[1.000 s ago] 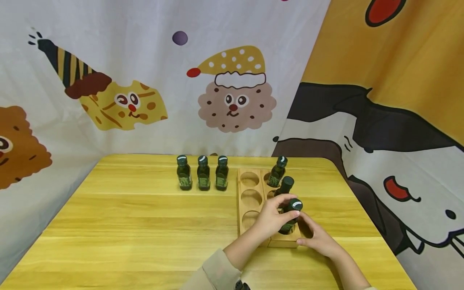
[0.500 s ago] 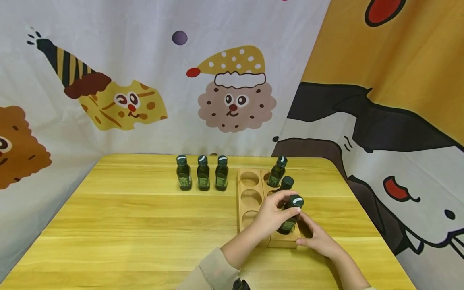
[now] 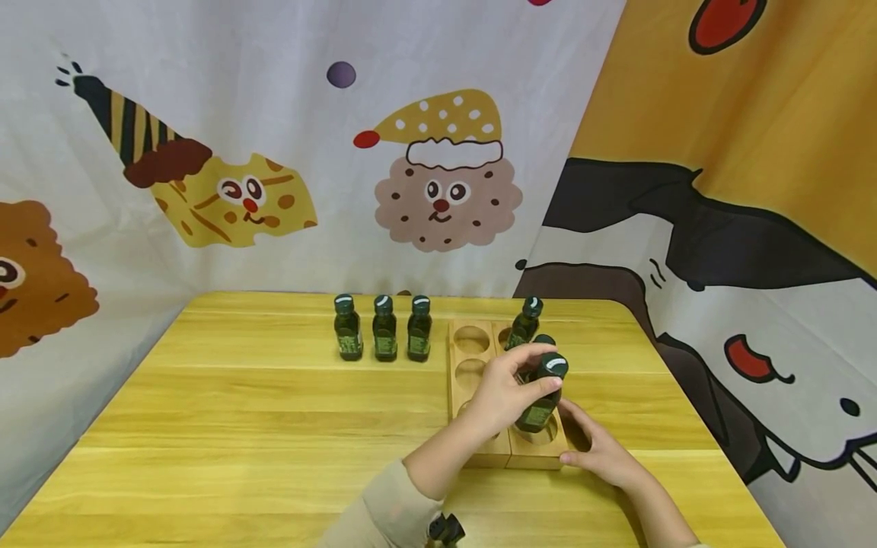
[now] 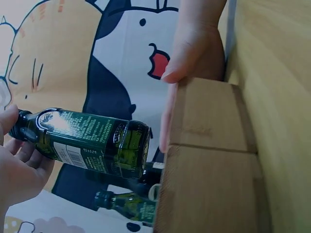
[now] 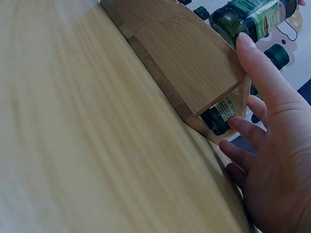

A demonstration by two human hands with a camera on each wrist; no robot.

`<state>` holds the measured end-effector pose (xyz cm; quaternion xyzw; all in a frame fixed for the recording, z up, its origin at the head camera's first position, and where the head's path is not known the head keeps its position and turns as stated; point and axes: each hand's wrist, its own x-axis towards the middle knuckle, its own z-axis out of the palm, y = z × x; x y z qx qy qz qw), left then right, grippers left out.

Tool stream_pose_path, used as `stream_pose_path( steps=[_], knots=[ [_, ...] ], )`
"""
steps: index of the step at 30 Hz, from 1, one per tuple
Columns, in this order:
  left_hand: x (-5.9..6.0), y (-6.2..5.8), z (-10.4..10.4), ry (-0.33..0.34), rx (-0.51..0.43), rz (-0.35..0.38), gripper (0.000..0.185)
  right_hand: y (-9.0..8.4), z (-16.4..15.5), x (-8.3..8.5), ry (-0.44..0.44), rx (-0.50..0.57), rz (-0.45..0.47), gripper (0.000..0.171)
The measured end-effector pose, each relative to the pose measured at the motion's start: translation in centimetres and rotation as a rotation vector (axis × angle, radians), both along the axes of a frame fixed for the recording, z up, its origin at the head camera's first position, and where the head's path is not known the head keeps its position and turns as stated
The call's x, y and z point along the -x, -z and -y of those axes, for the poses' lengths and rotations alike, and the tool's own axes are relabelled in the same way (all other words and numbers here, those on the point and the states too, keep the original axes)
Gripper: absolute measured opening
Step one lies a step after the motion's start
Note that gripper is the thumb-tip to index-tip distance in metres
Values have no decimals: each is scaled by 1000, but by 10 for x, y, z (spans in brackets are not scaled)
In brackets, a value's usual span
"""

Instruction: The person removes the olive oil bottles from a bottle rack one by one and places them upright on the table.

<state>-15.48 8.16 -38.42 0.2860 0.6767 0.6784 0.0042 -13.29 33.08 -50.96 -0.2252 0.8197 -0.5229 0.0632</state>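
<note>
Gripping a green bottle (image 3: pixel 537 412) by its cap and neck in the left hand (image 3: pixel 502 392), curling thumb and fingers round it; holding it leaning slightly, cap toward the right, just above the nearest hole of the right row in a wooden rack (image 3: pixel 534 462); showing a gap between base and wood in the left wrist view, along with a label bearing a barcode; resting the right hand (image 3: pixel 603 453) against the near right corner of the rack, touching its edge with the thumb; bending the other fingers only loosely beside the rack's right side, wrapping them round nothing.

Hiding most of a second bottle (image 3: pixel 544 338) behind the left hand, showing little more than its dark cap; bearing a far bottle (image 3: pixel 524 326) in the farthest hole of the same row; displaying round holes (image 3: pixel 471 339) along the left row, partly covering the nearest of them with the left hand.

Wearing a beige sleeve (image 3: pixel 393 506) on the left arm, showing a small black object (image 3: pixel 447 529) just beside the cuff; carrying three bottles (image 3: pixel 384 331) upright in a spaced row on the wood-grained surface (image 3: pixel 274 426), near its back edge, left of the rack and well apart from both hands; backing everything with a pale curtain (image 3: pixel 240 76) printed with smiling cartoon food, meeting an orange panel (image 3: pixel 788 99) at the right.
</note>
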Motion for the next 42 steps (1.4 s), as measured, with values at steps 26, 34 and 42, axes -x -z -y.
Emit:
stream_pose_path(
  steps=[26, 34, 42],
  knots=[
    [21, -23, 65, -129, -14, -51, 37, 2, 0, 2, -44, -8, -91, 88],
    [29, -26, 84, -166, -46, -59, 38, 1, 0, 2, -56, 9, -77, 89],
    [34, -25, 101, -178, -21, -85, 38, 1, 0, 3, -58, 11, -79, 89]
  ],
)
